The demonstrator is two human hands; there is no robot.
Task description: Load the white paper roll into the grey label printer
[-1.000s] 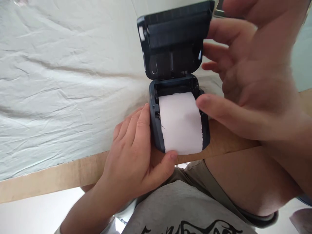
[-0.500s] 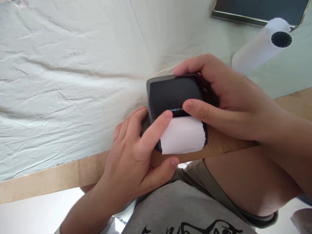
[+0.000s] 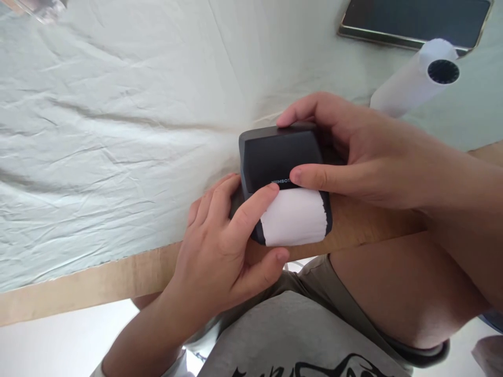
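A black label printer (image 3: pixel 281 157) with pale brand lettering is tilted over the table's front edge, between my two hands. White paper (image 3: pixel 294 217) with a ragged right edge covers its near end. My left hand (image 3: pixel 223 241) grips the left side; the index fingertip presses beside the lettering and the thumb is off the printer, near the paper's lower edge. From the right, my right hand (image 3: pixel 353 146) clasps the printer, its thumb on the lettering and a fingertip on the far edge. The printer's underside is hidden.
A white cylinder (image 3: pixel 408 86) with a dark end is beyond my right hand. Behind it lies a dark-screened phone (image 3: pixel 416 23). Something clear and shiny (image 3: pixel 43 8) shows at the far left corner. Pale wrinkled cloth (image 3: pixel 118 157) covers the table up to its bare wooden edge (image 3: pixel 90 283).
The right thumb and wrist have shifted slightly, the thumb now lying flatter across the lettering. The printer has tilted a little. Both hands keep their hold, and the view has moved slightly.
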